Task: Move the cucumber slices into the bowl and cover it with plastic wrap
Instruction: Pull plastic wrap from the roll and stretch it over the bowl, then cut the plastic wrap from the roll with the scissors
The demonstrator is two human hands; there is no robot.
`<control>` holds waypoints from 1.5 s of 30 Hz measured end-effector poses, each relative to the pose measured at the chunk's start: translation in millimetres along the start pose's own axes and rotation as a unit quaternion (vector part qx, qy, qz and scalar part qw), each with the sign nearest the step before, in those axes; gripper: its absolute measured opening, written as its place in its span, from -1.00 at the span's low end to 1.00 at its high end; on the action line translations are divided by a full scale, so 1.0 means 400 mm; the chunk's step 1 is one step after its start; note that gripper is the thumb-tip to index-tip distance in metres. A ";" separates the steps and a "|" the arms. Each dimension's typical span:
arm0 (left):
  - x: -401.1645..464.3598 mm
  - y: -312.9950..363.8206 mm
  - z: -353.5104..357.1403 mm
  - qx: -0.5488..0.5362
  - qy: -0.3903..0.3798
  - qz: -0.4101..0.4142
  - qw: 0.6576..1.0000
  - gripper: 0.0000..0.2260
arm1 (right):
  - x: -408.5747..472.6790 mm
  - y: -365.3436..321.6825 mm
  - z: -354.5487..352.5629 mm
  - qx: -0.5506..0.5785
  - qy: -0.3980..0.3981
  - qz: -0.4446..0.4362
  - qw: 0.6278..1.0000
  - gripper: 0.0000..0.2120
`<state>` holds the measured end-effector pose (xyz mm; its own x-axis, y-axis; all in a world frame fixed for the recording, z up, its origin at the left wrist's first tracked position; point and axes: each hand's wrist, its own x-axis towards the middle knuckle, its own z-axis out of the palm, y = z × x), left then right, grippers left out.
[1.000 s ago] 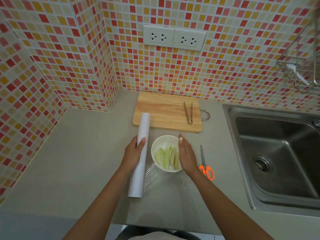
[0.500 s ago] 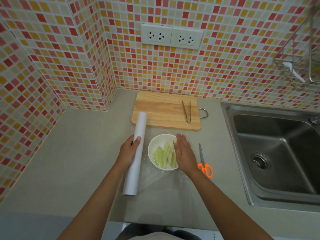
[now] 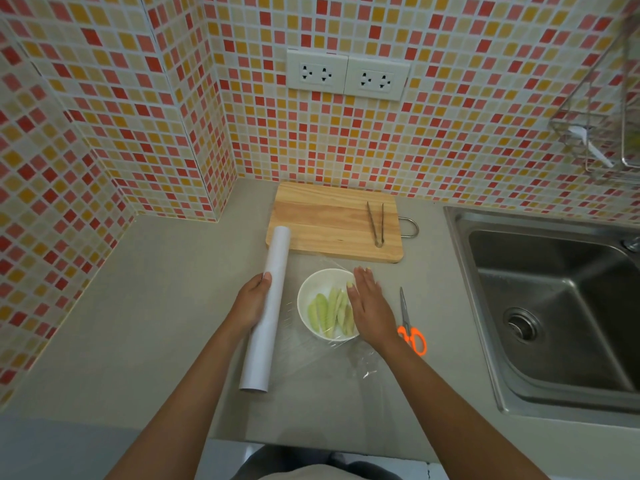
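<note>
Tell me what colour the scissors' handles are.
Bright orange. The scissors lie on the counter, right of the bowl; the head view shows them clearly.

Left hand curled, right hand flat

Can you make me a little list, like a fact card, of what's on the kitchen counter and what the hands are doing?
bowl: round white bowl holding pale green cucumber slices
wrap: clear plastic film stretched over the bowl
left hand: grips the white wrap roll
right hand: flat on the film at the bowl's right rim
scissors: orange-handled scissors right of bowl
board: wooden cutting board with metal tongs
</note>
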<state>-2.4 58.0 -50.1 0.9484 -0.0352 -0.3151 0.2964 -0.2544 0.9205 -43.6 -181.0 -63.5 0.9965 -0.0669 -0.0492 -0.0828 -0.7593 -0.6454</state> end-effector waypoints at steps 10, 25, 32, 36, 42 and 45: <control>-0.007 0.001 0.013 0.011 0.019 0.006 1.000 -0.67 | -0.002 -0.005 0.000 0.014 -0.009 0.006 1.000 -0.49; -0.029 0.027 0.027 0.004 0.010 0.031 0.999 -0.62 | -0.021 0.009 -0.037 0.147 -0.001 0.061 0.987 -0.51; -0.030 0.031 0.031 0.032 0.023 0.046 0.998 -0.65 | -0.056 0.031 -0.082 0.037 0.131 0.133 0.982 -0.61; -0.032 0.029 0.029 0.033 0.027 0.047 0.998 -0.61 | -0.085 0.077 -0.107 -0.120 0.129 0.245 0.953 -0.74; -0.030 0.032 0.031 0.042 0.028 0.064 0.997 -0.73 | -0.111 0.101 -0.109 -0.117 0.043 0.358 0.925 -0.74; -0.032 0.034 0.031 0.045 0.025 0.065 0.997 -0.68 | -0.106 0.089 -0.109 -0.114 0.041 0.366 0.923 -0.79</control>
<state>-12.0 43.2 -36.5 0.9831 -0.0258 -0.1815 0.1625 -0.3360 0.9278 -89.2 -233.5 -51.1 0.6710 -0.6565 -0.3447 -0.7411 -0.6080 -0.2846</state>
